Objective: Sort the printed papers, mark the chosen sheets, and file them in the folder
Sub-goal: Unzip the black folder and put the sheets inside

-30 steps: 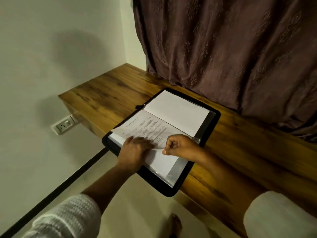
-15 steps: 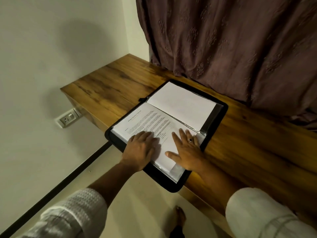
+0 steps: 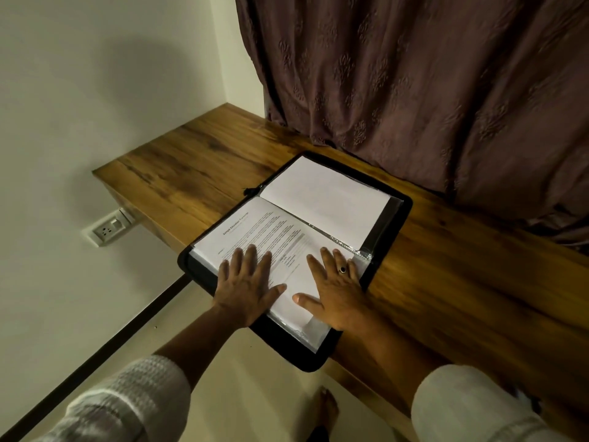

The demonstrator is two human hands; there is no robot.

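Observation:
A black zip folder (image 3: 390, 237) lies open on the wooden desk (image 3: 204, 173), its near corner hanging over the desk's front edge. A printed sheet (image 3: 261, 228) sits in a clear sleeve on the near half. The far half shows a blank white sheet (image 3: 325, 199). My left hand (image 3: 247, 283) rests flat on the printed sheet's near left part, fingers straight and spread. Beside it, my right hand (image 3: 334, 290), with a dark ring, presses flat on the same sheet's right part.
A dark patterned curtain (image 3: 414, 78) hangs behind the desk, touching its back edge. A wall socket (image 3: 106, 231) sits under the desk's left end. A bare foot (image 3: 328, 409) shows on the tiled floor below.
A second ago my right hand pinched the sheet's edge and the left held it down. Both hands have since flattened out on the printed sheet, which now lies smooth in its sleeve.

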